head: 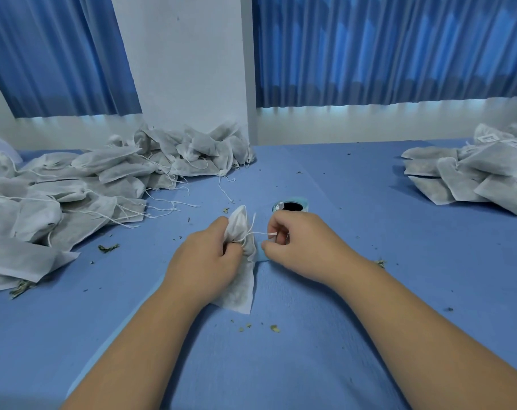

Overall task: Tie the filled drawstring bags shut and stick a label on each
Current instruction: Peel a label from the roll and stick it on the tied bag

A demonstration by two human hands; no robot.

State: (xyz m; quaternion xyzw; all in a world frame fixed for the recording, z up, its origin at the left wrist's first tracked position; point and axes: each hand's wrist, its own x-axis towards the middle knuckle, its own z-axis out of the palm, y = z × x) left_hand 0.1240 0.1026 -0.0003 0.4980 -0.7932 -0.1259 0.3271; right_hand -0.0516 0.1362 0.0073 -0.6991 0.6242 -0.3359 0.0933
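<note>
A white filled drawstring bag [241, 287] lies on the blue table in front of me, its gathered neck pointing away. My left hand [205, 255] grips the bag at its neck. My right hand [295, 241] pinches the white drawstring [258, 232] and holds it taut to the right of the neck. A roll of labels [291, 206] lies just beyond my right hand, partly hidden by it.
A large heap of filled bags with loose strings [82, 184] covers the left side of the table. A smaller pile of labelled bags [482, 173] lies at the far right. Dried herb crumbs [107, 247] are scattered about. Blue curtains and a wall stand behind.
</note>
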